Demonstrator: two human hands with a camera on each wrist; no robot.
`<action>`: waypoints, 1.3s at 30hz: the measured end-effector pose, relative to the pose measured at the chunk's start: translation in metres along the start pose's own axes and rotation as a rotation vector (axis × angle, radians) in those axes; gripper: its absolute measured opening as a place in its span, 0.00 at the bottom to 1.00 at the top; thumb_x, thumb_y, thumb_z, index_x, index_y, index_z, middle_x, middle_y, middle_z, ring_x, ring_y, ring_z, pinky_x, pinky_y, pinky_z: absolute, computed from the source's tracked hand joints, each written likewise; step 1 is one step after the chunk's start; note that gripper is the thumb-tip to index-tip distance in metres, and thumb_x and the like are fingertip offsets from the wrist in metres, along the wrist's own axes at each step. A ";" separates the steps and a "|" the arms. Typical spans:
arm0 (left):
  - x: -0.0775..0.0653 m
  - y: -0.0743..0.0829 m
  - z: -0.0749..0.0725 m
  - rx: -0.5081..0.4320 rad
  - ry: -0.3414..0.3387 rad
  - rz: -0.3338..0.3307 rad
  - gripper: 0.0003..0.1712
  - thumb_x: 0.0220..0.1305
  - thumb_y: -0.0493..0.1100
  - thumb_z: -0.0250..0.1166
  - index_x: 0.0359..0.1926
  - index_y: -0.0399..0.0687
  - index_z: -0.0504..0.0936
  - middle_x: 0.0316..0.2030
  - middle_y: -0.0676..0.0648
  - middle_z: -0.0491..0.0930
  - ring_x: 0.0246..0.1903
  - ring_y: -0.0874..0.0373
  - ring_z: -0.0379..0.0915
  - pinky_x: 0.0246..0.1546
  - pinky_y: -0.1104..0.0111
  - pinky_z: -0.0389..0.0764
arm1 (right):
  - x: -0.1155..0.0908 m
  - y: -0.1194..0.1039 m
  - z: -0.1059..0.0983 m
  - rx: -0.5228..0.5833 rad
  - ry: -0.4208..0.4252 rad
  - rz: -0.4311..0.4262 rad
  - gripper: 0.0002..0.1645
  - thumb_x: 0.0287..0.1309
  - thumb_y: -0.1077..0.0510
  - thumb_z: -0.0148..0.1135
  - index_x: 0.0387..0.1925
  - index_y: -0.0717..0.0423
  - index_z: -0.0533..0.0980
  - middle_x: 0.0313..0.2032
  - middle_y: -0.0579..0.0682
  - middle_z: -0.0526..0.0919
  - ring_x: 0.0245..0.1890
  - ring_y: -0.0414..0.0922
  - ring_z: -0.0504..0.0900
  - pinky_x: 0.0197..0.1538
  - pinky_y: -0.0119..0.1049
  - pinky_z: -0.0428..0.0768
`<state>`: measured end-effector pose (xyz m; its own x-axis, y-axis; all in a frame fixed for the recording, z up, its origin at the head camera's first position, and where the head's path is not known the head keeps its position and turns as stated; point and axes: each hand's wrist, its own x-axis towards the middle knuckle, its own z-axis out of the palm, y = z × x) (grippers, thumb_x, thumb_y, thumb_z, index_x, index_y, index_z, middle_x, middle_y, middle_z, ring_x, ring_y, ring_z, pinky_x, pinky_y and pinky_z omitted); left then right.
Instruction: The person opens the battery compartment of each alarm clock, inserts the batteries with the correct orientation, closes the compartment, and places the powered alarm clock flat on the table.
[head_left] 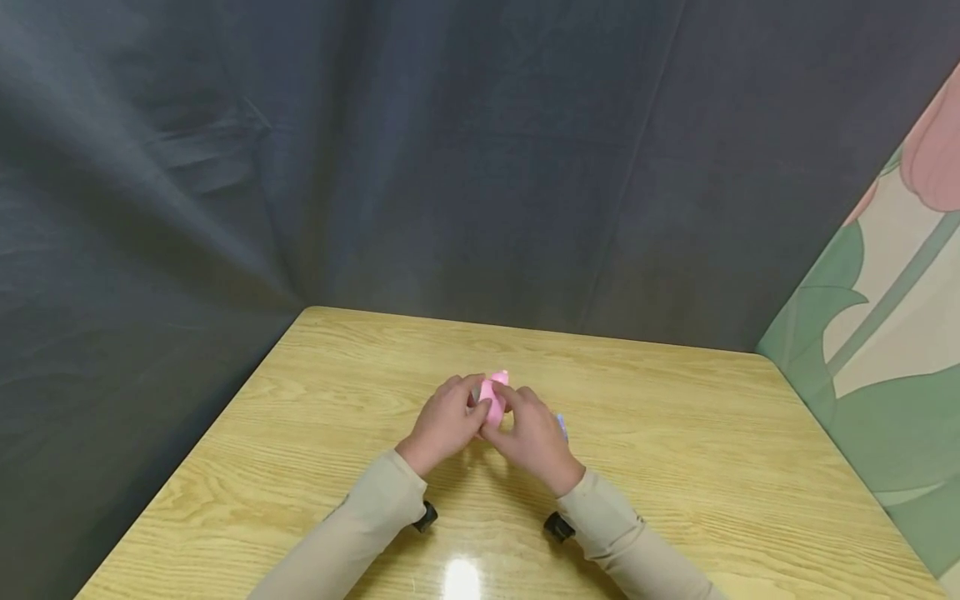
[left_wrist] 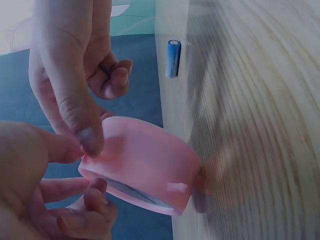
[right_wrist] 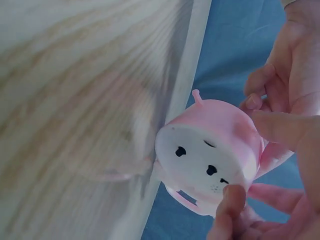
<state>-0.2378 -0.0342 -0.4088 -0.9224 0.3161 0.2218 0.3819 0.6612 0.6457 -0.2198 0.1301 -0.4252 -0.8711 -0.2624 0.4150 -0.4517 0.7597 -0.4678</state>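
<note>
A small, round pink alarm clock (head_left: pixel 492 403) is held between both hands, low over the table. In the right wrist view the clock (right_wrist: pixel 205 155) shows a white panel with dark marks, small holes, a little peg and a loop-like handle. The left wrist view shows its smooth pink side (left_wrist: pixel 145 160). My left hand (head_left: pixel 447 422) pinches the left edge of it with thumb and fingers. My right hand (head_left: pixel 534 435) grips the near and right edge. A blue battery (left_wrist: pixel 173 59) stands or lies on the table beyond the right hand, partly hidden by it in the head view.
The wooden table (head_left: pixel 675 450) has a glossy top that reflects light. A dark curtain (head_left: pixel 480 167) hangs along its far and left sides. On the right is a floral-patterned cloth (head_left: pixel 885 333). A dark strap-mounted device (head_left: pixel 558 527) sits at the right wrist.
</note>
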 end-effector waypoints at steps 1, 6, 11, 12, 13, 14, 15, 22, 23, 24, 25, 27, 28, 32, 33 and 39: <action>0.000 0.000 0.000 -0.003 0.009 0.006 0.25 0.72 0.45 0.59 0.64 0.37 0.74 0.32 0.50 0.72 0.28 0.59 0.68 0.24 0.71 0.73 | 0.000 0.000 0.001 0.004 0.002 -0.003 0.39 0.51 0.49 0.75 0.61 0.64 0.75 0.36 0.53 0.80 0.27 0.40 0.71 0.26 0.30 0.74; 0.005 -0.002 -0.001 -0.016 0.040 0.048 0.07 0.71 0.41 0.61 0.36 0.42 0.77 0.26 0.50 0.70 0.27 0.60 0.67 0.22 0.72 0.70 | 0.004 0.002 0.002 0.058 -0.015 0.081 0.41 0.50 0.50 0.77 0.61 0.66 0.73 0.31 0.48 0.80 0.22 0.38 0.71 0.22 0.29 0.72; 0.005 -0.003 -0.001 -0.024 0.033 0.045 0.10 0.71 0.41 0.61 0.31 0.43 0.74 0.26 0.50 0.70 0.27 0.60 0.67 0.22 0.73 0.70 | 0.005 0.005 0.003 0.114 -0.069 0.160 0.36 0.53 0.50 0.75 0.59 0.64 0.75 0.25 0.45 0.81 0.14 0.36 0.68 0.17 0.29 0.68; 0.004 -0.004 -0.001 -0.029 0.032 0.039 0.08 0.71 0.41 0.61 0.34 0.42 0.75 0.26 0.50 0.70 0.27 0.60 0.67 0.22 0.73 0.70 | 0.005 0.005 0.004 0.122 -0.075 0.163 0.36 0.53 0.51 0.75 0.60 0.64 0.74 0.25 0.44 0.81 0.14 0.36 0.68 0.17 0.28 0.68; 0.004 -0.004 -0.001 -0.032 0.031 0.034 0.08 0.71 0.40 0.60 0.36 0.41 0.76 0.26 0.50 0.70 0.26 0.60 0.67 0.21 0.73 0.71 | 0.005 0.006 0.004 0.133 -0.077 0.159 0.37 0.53 0.52 0.76 0.60 0.65 0.74 0.25 0.44 0.81 0.14 0.36 0.69 0.17 0.28 0.68; 0.003 -0.004 -0.002 -0.035 0.030 0.029 0.08 0.71 0.40 0.60 0.37 0.39 0.76 0.26 0.50 0.70 0.26 0.60 0.68 0.21 0.73 0.71 | 0.005 0.006 0.005 0.146 -0.079 0.156 0.37 0.52 0.53 0.76 0.61 0.65 0.74 0.24 0.44 0.81 0.14 0.35 0.70 0.17 0.28 0.69; 0.003 -0.004 -0.002 -0.035 0.031 0.026 0.07 0.71 0.40 0.60 0.38 0.39 0.77 0.26 0.49 0.69 0.25 0.60 0.67 0.20 0.73 0.70 | 0.005 0.006 0.006 0.156 -0.081 0.154 0.37 0.52 0.54 0.76 0.61 0.65 0.73 0.24 0.44 0.81 0.14 0.35 0.70 0.17 0.28 0.69; 0.001 -0.005 -0.002 -0.037 0.041 0.011 0.13 0.71 0.40 0.60 0.27 0.45 0.72 0.25 0.49 0.69 0.25 0.60 0.68 0.20 0.73 0.71 | 0.005 0.004 0.009 0.193 -0.084 0.153 0.40 0.50 0.59 0.77 0.63 0.66 0.72 0.23 0.42 0.80 0.15 0.35 0.71 0.16 0.27 0.70; 0.001 -0.005 -0.002 -0.033 0.045 0.009 0.14 0.71 0.40 0.61 0.27 0.45 0.71 0.25 0.49 0.69 0.25 0.60 0.68 0.21 0.73 0.71 | 0.005 0.004 0.009 0.197 -0.085 0.153 0.40 0.50 0.59 0.77 0.63 0.66 0.72 0.23 0.43 0.80 0.15 0.35 0.71 0.16 0.27 0.70; 0.000 -0.005 -0.002 -0.031 0.048 0.007 0.14 0.71 0.40 0.61 0.27 0.45 0.71 0.25 0.49 0.69 0.25 0.59 0.68 0.21 0.73 0.71 | 0.005 0.003 0.009 0.200 -0.086 0.150 0.39 0.50 0.60 0.77 0.63 0.66 0.72 0.24 0.43 0.80 0.15 0.35 0.71 0.16 0.27 0.70; 0.000 -0.005 -0.002 -0.029 0.053 0.003 0.13 0.71 0.41 0.61 0.27 0.45 0.72 0.25 0.49 0.69 0.25 0.59 0.68 0.21 0.73 0.72 | 0.005 0.003 0.010 0.203 -0.089 0.150 0.39 0.50 0.60 0.77 0.63 0.65 0.72 0.24 0.43 0.80 0.15 0.34 0.71 0.16 0.27 0.70; -0.001 -0.006 -0.002 -0.028 0.061 -0.006 0.12 0.70 0.40 0.62 0.28 0.44 0.73 0.24 0.49 0.69 0.25 0.59 0.67 0.20 0.73 0.71 | 0.005 0.002 0.010 0.211 -0.097 0.146 0.39 0.50 0.60 0.77 0.63 0.65 0.72 0.24 0.43 0.80 0.15 0.35 0.71 0.17 0.27 0.70; -0.002 -0.006 -0.002 -0.024 0.066 -0.009 0.12 0.70 0.40 0.62 0.28 0.44 0.73 0.24 0.49 0.69 0.25 0.59 0.67 0.20 0.73 0.71 | 0.005 0.002 0.011 0.214 -0.102 0.142 0.39 0.51 0.61 0.77 0.64 0.65 0.71 0.25 0.44 0.80 0.15 0.35 0.71 0.17 0.27 0.70; -0.002 -0.005 -0.002 -0.014 0.081 -0.029 0.11 0.69 0.41 0.63 0.30 0.43 0.74 0.25 0.49 0.69 0.25 0.58 0.66 0.20 0.72 0.69 | 0.005 0.001 0.012 0.223 -0.117 0.133 0.39 0.51 0.62 0.76 0.64 0.65 0.70 0.26 0.44 0.80 0.17 0.35 0.71 0.18 0.27 0.70; -0.002 -0.005 -0.002 -0.009 0.084 -0.030 0.11 0.69 0.41 0.63 0.30 0.42 0.74 0.25 0.48 0.69 0.25 0.58 0.67 0.20 0.72 0.70 | 0.005 0.000 0.012 0.226 -0.119 0.132 0.40 0.51 0.62 0.76 0.65 0.65 0.70 0.26 0.44 0.80 0.17 0.35 0.71 0.18 0.27 0.70; -0.004 -0.005 -0.003 0.009 0.092 -0.031 0.16 0.68 0.43 0.64 0.50 0.34 0.79 0.33 0.45 0.77 0.30 0.55 0.70 0.27 0.67 0.75 | 0.006 0.000 0.013 0.246 -0.127 0.127 0.40 0.51 0.64 0.76 0.66 0.63 0.70 0.27 0.44 0.79 0.17 0.36 0.71 0.19 0.27 0.71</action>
<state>-0.2365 -0.0409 -0.4105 -0.9351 0.2317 0.2680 0.3529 0.6759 0.6470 -0.2269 0.1210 -0.4325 -0.9338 -0.2585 0.2476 -0.3572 0.6284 -0.6910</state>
